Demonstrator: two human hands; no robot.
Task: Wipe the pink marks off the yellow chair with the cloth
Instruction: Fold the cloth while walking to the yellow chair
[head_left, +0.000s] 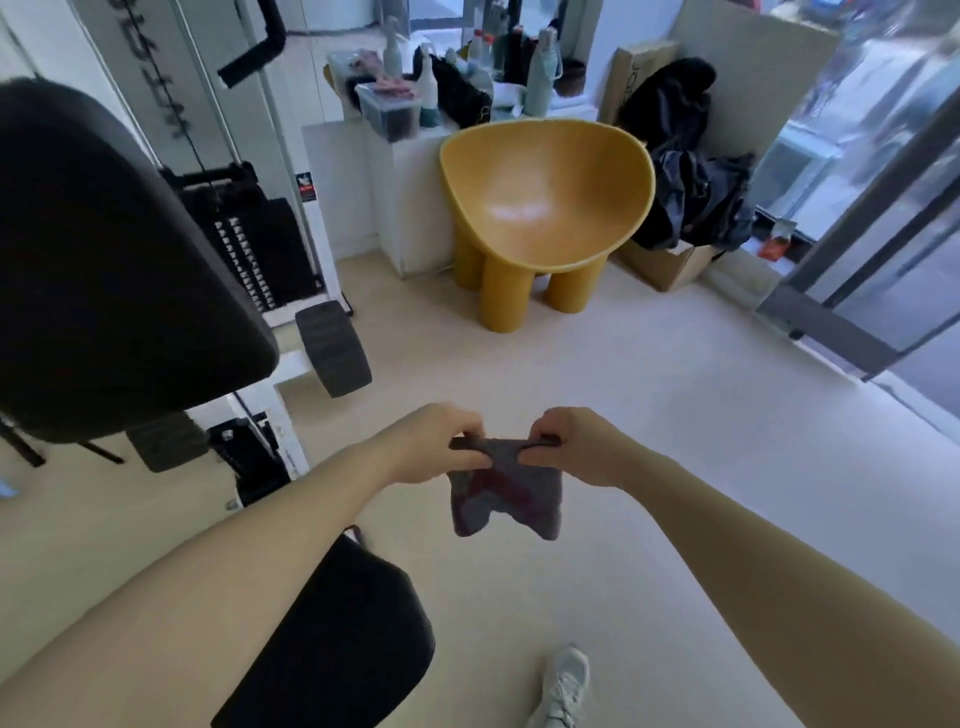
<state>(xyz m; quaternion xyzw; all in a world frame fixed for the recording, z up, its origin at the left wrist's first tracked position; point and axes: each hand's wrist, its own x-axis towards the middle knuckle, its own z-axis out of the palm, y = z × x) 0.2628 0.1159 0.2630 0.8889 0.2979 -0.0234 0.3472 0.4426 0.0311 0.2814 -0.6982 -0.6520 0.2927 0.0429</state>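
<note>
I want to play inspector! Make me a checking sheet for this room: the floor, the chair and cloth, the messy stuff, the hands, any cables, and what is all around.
Surface: pale floor, bare between the person and the chair.
Job's things: yellow chair stands across the room, no pink marks visible on it from here; grey cloth carries reddish-pink stains.
Clutter: bottles and a plastic tub on the white cabinet; dark clothes heaped over a cardboard box.
Grippers: left hand and right hand each pinch a top corner of the cloth, which hangs between them.
Cables: a thin black cable on the weight machine.
Surroundings: glass doors at right; a white shoe below.
</note>
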